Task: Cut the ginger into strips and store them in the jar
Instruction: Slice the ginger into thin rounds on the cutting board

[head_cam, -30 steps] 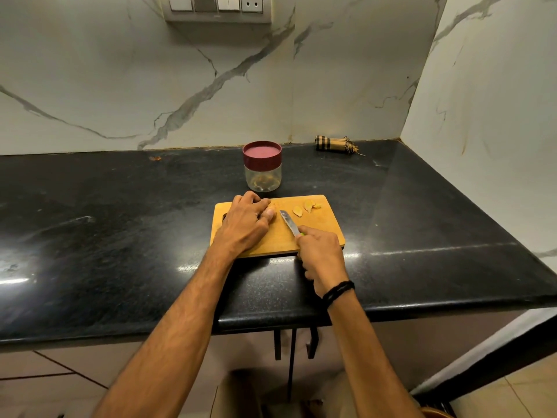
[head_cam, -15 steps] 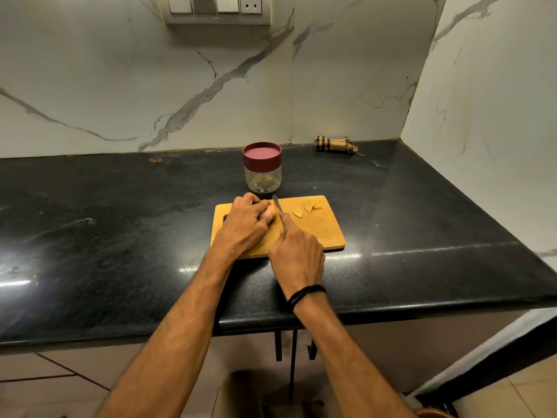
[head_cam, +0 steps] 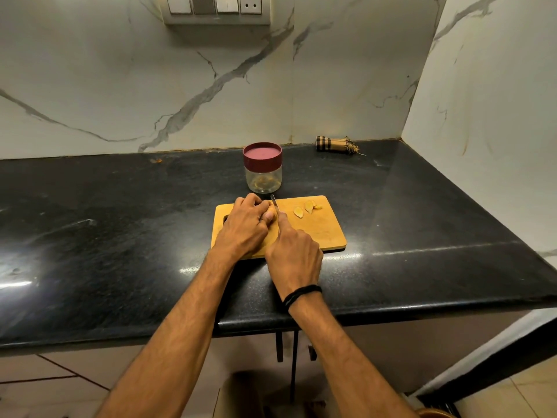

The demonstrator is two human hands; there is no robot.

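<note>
Nearby, squat clear jar, maroon lid

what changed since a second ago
The right hand slid the knife forward and left across the cutting board; its blade now stands beside the fingertips of the left hand. That hand stayed curled over the ginger. The cut slices and the closed jar have not moved.

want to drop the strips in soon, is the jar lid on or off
On: the maroon lid caps the clear jar, upright behind the cutting board.
</note>
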